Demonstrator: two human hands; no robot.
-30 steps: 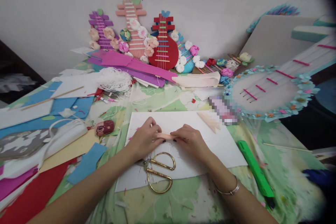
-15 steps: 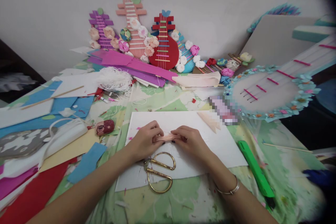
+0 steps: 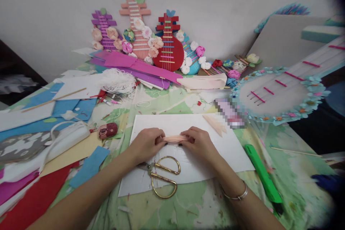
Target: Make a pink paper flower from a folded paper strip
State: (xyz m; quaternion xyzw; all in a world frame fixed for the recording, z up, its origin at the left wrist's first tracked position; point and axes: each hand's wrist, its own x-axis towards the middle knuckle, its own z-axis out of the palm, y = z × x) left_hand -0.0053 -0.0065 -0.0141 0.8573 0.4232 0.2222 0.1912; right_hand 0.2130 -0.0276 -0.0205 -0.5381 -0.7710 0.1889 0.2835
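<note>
Stretching between my closed fingertips, a narrow, gathered strip of peach paper (image 3: pixel 175 139) spans from my left hand (image 3: pixel 148 144) to my right hand (image 3: pixel 198 144), each pinching one end just over a white sheet (image 3: pixel 221 163). Gold-handled metal scissors (image 3: pixel 165 168) lie on the near side of the strip, between the forearms, their blades partly hidden by the left wrist. Pointed peach paper pieces (image 3: pixel 214 125) rest on the sheet beyond the right hand, near a pixelated rectangular item (image 3: pixel 229 113). A bright green plastic cutter (image 3: pixel 262 174) flanks the right forearm on a green patterned cloth (image 3: pixel 194 201). At right, a white lute-shaped craft with a pale-blue flowered rim (image 3: pixel 269 106) crowds the far corner, partly screening a grey panel (image 3: pixel 283 43). Tangled white string (image 3: pixel 118 82) and a dark red case (image 3: pixel 108 130) sit at left; a red lute-shaped craft (image 3: pixel 172 52) stands against the wall.
</note>
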